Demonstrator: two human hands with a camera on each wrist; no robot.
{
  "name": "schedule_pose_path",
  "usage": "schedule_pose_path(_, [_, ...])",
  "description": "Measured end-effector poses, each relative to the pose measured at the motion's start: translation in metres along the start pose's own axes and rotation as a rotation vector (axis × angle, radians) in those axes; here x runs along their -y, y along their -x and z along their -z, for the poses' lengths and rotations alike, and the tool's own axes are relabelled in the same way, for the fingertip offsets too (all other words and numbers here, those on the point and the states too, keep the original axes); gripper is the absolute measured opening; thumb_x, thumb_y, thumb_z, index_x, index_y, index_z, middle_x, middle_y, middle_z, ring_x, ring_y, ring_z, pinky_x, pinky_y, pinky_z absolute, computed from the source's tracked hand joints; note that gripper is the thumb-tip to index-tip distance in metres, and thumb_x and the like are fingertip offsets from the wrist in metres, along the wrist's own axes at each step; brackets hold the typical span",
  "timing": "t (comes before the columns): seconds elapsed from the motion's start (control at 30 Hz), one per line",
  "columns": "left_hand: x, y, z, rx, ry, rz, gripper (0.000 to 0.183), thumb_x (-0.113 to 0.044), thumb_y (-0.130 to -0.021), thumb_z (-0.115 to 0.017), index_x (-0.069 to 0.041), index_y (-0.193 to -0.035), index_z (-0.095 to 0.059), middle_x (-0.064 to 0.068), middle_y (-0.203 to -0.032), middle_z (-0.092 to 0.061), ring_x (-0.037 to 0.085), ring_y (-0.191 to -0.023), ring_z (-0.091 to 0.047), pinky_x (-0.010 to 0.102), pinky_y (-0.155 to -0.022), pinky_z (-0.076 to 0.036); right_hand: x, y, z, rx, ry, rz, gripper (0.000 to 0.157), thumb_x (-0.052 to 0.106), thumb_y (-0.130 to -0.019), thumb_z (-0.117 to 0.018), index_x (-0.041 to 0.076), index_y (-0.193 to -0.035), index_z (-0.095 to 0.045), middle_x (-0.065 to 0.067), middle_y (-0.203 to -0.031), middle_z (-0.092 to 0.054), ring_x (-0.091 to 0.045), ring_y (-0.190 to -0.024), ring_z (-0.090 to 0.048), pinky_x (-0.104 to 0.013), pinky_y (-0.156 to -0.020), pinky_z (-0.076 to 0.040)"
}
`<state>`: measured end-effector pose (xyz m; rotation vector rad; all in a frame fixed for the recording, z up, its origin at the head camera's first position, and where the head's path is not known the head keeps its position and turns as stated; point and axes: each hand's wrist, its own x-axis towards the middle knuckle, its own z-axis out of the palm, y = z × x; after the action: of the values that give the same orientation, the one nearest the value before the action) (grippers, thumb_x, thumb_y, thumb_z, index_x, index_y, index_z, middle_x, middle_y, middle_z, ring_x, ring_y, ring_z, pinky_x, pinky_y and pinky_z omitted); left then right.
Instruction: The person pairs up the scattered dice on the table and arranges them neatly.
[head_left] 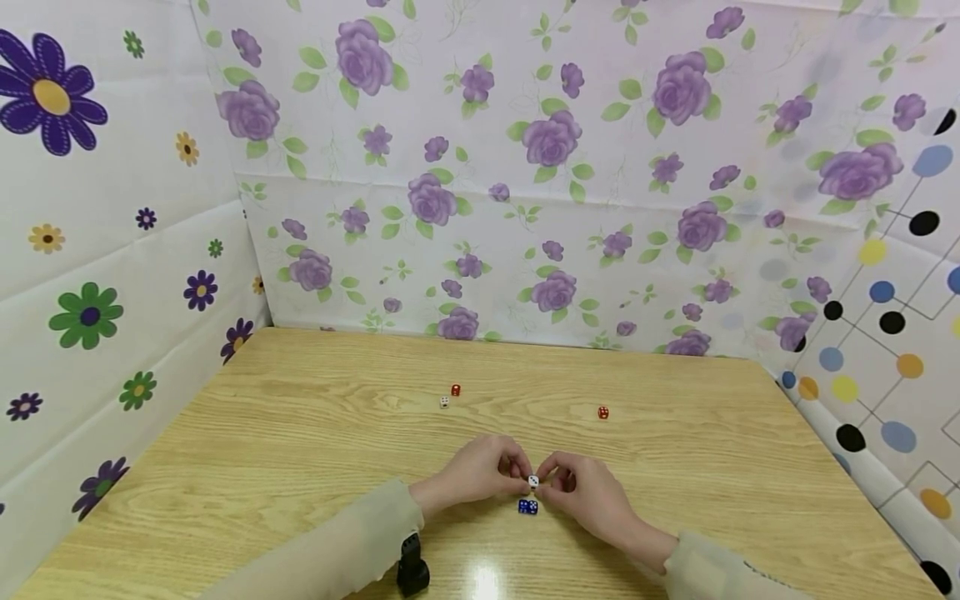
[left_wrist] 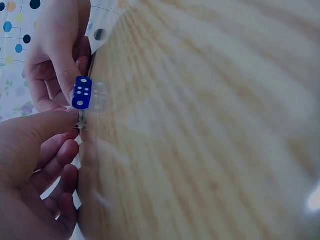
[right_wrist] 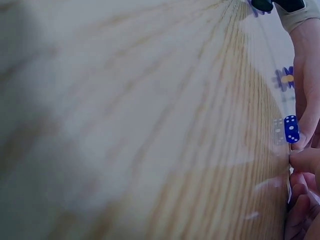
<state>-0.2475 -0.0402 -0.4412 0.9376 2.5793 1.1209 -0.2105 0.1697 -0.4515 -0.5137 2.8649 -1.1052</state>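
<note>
In the head view a white die (head_left: 533,481) sits between the fingertips of both hands. My left hand (head_left: 480,471) has thumb and index finger at its left side, while the thumb and index finger of my right hand (head_left: 588,493) meet it from the right. Just in front, on the near side, two blue dice (head_left: 528,507) stand side by side on the wooden table (head_left: 322,433). Close up in the left wrist view, a blue die (left_wrist: 81,93) partly overlaps the far hand, and the white die is mostly hidden behind the left thumb.
Beyond the hands lie a red die (head_left: 456,390) and a white die (head_left: 445,402) close together, left of centre. Another red die (head_left: 603,412) is farther right. Flower-patterned cloth (head_left: 510,217) hangs behind the table's back edge. A black device (head_left: 412,568) is at the left wrist.
</note>
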Motion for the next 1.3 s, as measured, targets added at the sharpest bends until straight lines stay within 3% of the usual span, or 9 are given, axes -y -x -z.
schedule_pose_path(0.2, [-0.001,-0.002,0.024,0.132,0.023,-0.054,0.016,-0.02,-0.09,-0.072,-0.009,-0.101,-0.07,0.002,-0.098,-0.069,0.002,-0.082,-0.06,0.018,-0.076,-0.049,0.0,0.0,0.0,0.004,0.003,-0.006,0.008,0.028,-0.088,-0.075,0.027,-0.091,-0.068,0.011,-0.067,-0.058,-0.002,-0.056,-0.049,-0.019,-0.051,-0.038])
schedule_pose_path(0.33, [-0.001,-0.005,0.051,0.162,-0.007,-0.096,0.02,-0.02,-0.095,-0.067,-0.006,-0.109,-0.069,0.008,-0.108,-0.069,0.009,-0.089,-0.063,0.021,-0.079,-0.051,0.0,-0.001,0.001,-0.005,0.012,-0.007,0.008,0.028,-0.087,-0.075,0.027,-0.091,-0.068,0.011,-0.067,-0.058,-0.002,-0.057,-0.049,-0.019,-0.052,-0.038])
schedule_pose_path(0.43, [0.004,-0.007,0.073,0.137,-0.054,-0.12,0.021,-0.021,-0.096,-0.064,-0.007,-0.111,-0.069,0.007,-0.11,-0.069,0.012,-0.092,-0.064,0.025,-0.083,-0.052,0.0,-0.001,0.001,-0.008,0.015,-0.006,0.008,0.028,-0.087,-0.075,0.027,-0.091,-0.069,0.012,-0.067,-0.058,-0.002,-0.057,-0.049,-0.019,-0.052,-0.038])
schedule_pose_path(0.53, [0.015,-0.009,0.093,0.062,-0.117,-0.106,0.021,-0.021,-0.097,-0.064,-0.009,-0.113,-0.069,0.003,-0.109,-0.069,0.012,-0.092,-0.065,0.028,-0.084,-0.052,0.0,-0.001,0.001,-0.007,0.012,-0.006,0.008,0.027,-0.087,-0.076,0.027,-0.091,-0.069,0.012,-0.067,-0.058,-0.002,-0.057,-0.049,-0.019,-0.052,-0.039])
schedule_pose_path(0.73, [0.045,-0.009,0.121,-0.065,-0.173,-0.008,0.019,-0.018,-0.095,-0.065,-0.006,-0.11,-0.068,0.006,-0.103,-0.068,0.015,-0.088,-0.064,0.033,-0.081,-0.053,0.001,0.0,0.001,-0.001,0.011,0.005,0.008,0.027,-0.087,-0.076,0.027,-0.091,-0.069,0.012,-0.067,-0.059,-0.002,-0.057,-0.049,-0.019,-0.052,-0.039])
schedule_pose_path(0.9, [0.07,-0.004,0.128,-0.07,-0.193,0.083,0.022,-0.015,-0.093,-0.067,-0.003,-0.112,-0.067,0.011,-0.105,-0.067,0.021,-0.091,-0.065,0.039,-0.086,-0.054,0.0,0.0,0.0,0.005,0.017,0.017,0.008,0.028,-0.087,-0.075,0.027,-0.091,-0.069,0.013,-0.068,-0.059,-0.001,-0.057,-0.049,-0.019,-0.053,-0.039])
schedule_pose_path(1.03, [0.084,-0.001,0.127,-0.047,-0.191,0.117,0.024,-0.014,-0.093,-0.068,-0.002,-0.114,-0.066,0.012,-0.107,-0.067,0.023,-0.096,-0.065,0.04,-0.088,-0.054,0.0,0.0,0.0,0.006,0.012,0.021,0.008,0.028,-0.087,-0.075,0.027,-0.092,-0.069,0.012,-0.068,-0.059,-0.001,-0.057,-0.049,-0.019,-0.053,-0.039])
schedule_pose_path(1.3, [0.092,-0.004,0.116,-0.093,-0.15,0.136,0.018,-0.012,-0.091,-0.07,-0.005,-0.107,-0.068,0.01,-0.102,-0.068,0.017,-0.091,-0.063,0.034,-0.08,-0.053,-0.001,0.0,0.001,0.011,0.012,0.018,0.008,0.028,-0.087,-0.075,0.027,-0.092,-0.069,0.012,-0.068,-0.059,-0.002,-0.057,-0.05,-0.019,-0.053,-0.04])
